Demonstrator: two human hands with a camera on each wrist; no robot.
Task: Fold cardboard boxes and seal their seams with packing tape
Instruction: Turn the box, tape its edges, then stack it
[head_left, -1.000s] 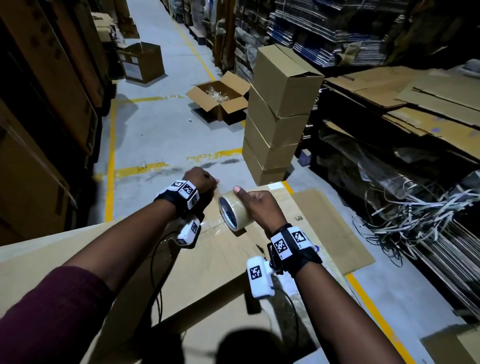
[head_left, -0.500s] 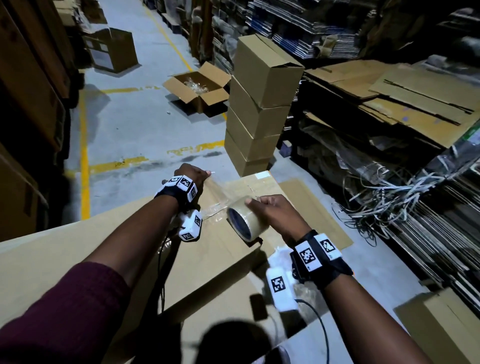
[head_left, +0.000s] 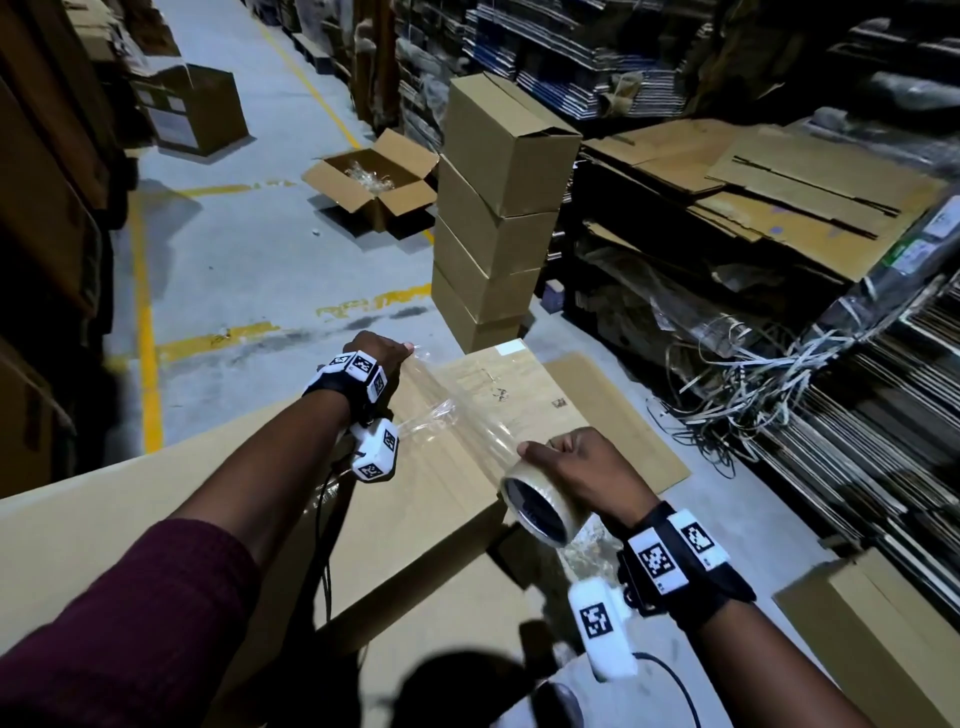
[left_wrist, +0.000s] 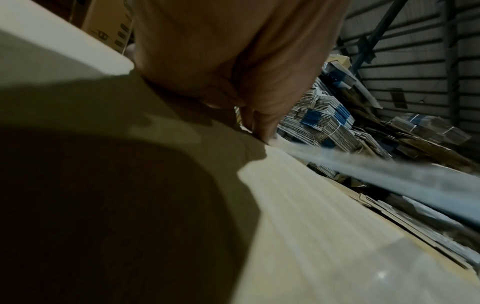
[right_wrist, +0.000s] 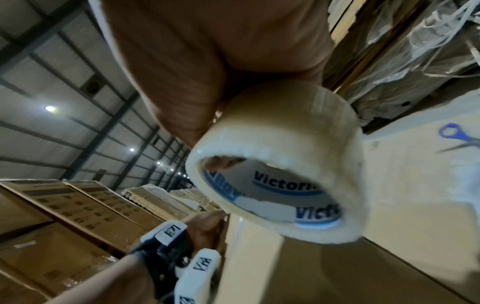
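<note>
The left hand (head_left: 375, 349) pinches the free end of the clear tape strip (head_left: 451, 422) at the far edge of the flattened cardboard box (head_left: 457, 483). The right hand (head_left: 582, 475) has its fingers clamped round the tape roll (head_left: 540, 506), held above the box's near right edge. The strip spans the air between both hands, apparently over the seam. Risk: slack or twist lets the adhesive fold onto itself or land off-line. The seam itself is hard to make out. Scissors (right_wrist: 455, 136) lie on cardboard beyond the roll, partly cut off.
</note>
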